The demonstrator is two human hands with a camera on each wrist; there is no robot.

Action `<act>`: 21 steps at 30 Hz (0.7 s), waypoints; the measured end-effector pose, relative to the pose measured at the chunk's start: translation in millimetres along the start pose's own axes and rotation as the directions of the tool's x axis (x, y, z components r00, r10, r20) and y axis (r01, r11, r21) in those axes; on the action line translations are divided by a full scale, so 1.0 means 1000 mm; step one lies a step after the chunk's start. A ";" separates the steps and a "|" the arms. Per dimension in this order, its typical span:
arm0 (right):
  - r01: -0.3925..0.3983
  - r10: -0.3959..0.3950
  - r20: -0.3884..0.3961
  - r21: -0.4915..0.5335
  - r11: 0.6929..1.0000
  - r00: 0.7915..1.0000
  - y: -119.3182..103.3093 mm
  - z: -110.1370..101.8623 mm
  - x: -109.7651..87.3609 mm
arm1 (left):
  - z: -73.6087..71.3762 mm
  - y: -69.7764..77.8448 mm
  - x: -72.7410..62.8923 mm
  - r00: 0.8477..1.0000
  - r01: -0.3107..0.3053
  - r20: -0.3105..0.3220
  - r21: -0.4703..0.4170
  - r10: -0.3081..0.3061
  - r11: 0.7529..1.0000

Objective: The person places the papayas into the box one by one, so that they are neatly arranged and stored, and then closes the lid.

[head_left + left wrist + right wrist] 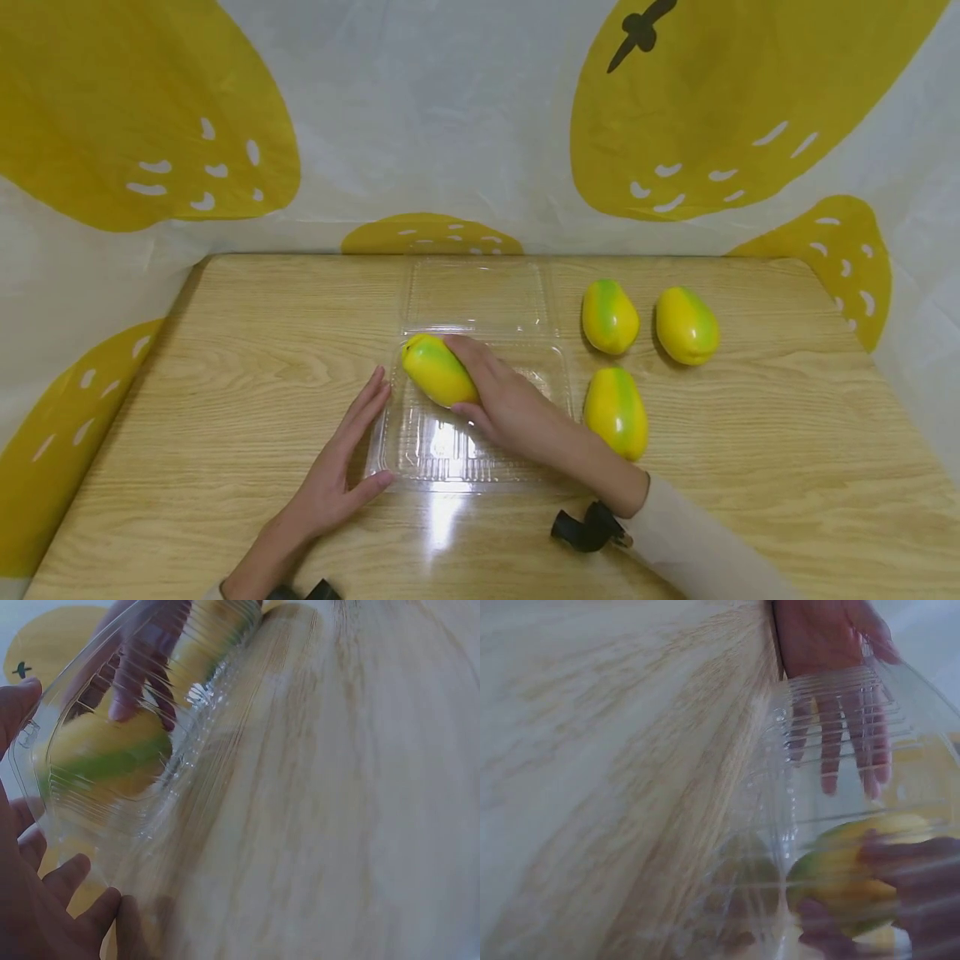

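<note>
A clear plastic clamshell box (480,450) lies open on the table, its lid (476,296) folded back toward the wall. In the head view my right hand (517,408) grips a yellow, green-striped papaya (435,371) in the left rear part of the box. Through the clear wall, the left wrist view shows the papaya (112,754) with right-hand fingertips on it. My left hand (333,475) is beside the box's left side, fingers extended and thumb apart, near the front left corner; the left wrist view shows that hand (45,892) along the wall.
Three more papayas are on the table right of the box: one beside the lid (610,317), one farther right (687,325) and one nearer my right forearm (617,412). A white curtain with yellow fruit prints (435,125) hangs behind the wooden table (247,358).
</note>
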State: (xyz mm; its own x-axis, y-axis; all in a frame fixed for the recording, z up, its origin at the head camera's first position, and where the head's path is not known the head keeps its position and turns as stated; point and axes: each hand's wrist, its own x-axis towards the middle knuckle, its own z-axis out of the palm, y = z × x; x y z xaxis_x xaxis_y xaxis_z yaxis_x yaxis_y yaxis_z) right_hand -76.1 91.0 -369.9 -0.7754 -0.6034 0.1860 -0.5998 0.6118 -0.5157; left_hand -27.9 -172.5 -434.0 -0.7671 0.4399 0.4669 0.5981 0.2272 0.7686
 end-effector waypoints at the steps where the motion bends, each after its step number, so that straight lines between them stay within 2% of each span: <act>1: 0.000 0.000 0.004 0.007 1.000 1.000 -0.001 0.000 0.001 | 0.000 0.000 0.000 1.000 0.001 0.002 -0.001 -0.001 1.000; 21: 0.063 -0.062 -0.029 0.019 0.998 0.998 0.001 0.013 0.011 | -0.001 0.006 0.001 0.999 0.031 0.014 0.010 -0.031 0.999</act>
State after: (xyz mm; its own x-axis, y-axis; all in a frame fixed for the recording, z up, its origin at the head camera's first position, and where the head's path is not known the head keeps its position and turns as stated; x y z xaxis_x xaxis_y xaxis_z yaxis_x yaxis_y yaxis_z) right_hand -82.2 78.5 -379.1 -0.7419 -0.6252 0.2422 -0.6436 0.5627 -0.5188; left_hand -25.3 -171.6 -429.0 -0.7820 0.4450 0.4365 0.5763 0.2494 0.7782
